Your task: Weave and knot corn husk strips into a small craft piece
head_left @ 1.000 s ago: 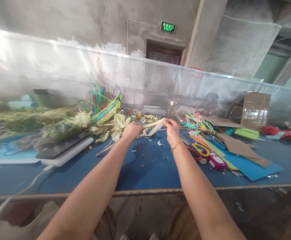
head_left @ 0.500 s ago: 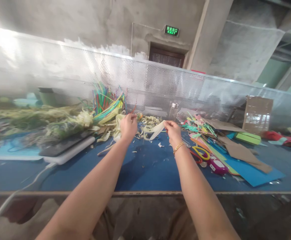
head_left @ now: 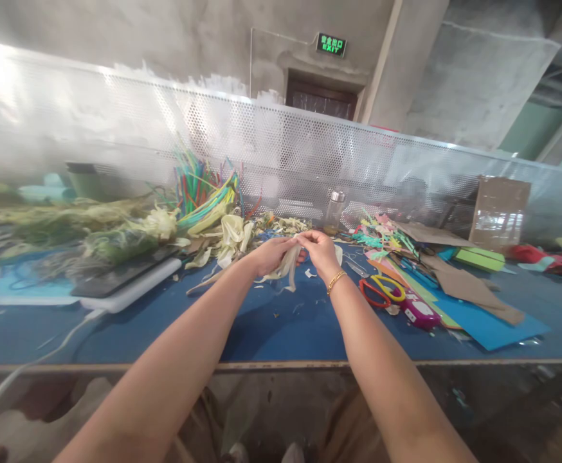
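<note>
One gap gone: left hand (head_left: 272, 255) rejoins right hand (head_left: 320, 249) | grip: both pinching pale cream, papery strip (head_left: 289, 269) | steadier two-handed control above blue desk (head_left: 285, 337)

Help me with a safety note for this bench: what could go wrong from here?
The thin pale strip between the left hand and right hand might tear or slip, since it looks flimsy.

The white cable runs over the front of the blue table; a snag could drag the white slab.

The clear bottle stands beyond the hands and might be knocked over.
</note>
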A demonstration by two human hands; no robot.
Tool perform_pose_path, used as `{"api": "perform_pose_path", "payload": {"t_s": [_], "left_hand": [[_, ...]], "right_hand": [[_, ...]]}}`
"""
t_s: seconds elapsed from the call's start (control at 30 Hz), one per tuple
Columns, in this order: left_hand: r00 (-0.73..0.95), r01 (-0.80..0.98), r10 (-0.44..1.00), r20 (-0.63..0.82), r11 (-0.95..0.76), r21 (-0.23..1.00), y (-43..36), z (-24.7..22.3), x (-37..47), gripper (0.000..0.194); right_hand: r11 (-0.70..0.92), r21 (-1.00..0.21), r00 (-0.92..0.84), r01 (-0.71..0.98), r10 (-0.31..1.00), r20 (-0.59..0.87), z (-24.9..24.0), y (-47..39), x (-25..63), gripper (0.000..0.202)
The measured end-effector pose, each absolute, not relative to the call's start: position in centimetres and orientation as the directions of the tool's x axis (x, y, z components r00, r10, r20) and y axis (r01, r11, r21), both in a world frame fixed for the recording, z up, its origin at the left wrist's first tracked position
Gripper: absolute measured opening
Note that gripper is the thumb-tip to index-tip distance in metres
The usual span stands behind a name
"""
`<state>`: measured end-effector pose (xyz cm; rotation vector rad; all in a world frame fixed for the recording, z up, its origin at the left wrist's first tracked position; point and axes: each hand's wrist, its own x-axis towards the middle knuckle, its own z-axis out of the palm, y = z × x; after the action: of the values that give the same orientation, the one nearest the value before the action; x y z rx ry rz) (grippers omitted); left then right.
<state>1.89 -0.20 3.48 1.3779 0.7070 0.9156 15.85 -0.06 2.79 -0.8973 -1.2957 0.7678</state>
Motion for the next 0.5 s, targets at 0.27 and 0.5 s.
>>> {"api": "perform_pose_path", "payload": {"t_s": [0.27, 0.5], "left_hand": [[0.507, -0.202, 0.859, 0.068, 0.042, 0.978, 0.1, 2.7, 2.4, 0.008], [0.443, -0.172, 0.895, 0.050, 0.030, 0.985, 0.8, 2.3, 2.3, 0.013]], "right_hand": [[0.459, -0.886, 0.174, 0.067, 0.869, 0.464, 2.4, 0.5, 16.1, 0.023], [0.428, -0.904, 0.122, -0.008, 0.897, 0.424, 2.6, 0.4, 16.1, 0.026]]}}
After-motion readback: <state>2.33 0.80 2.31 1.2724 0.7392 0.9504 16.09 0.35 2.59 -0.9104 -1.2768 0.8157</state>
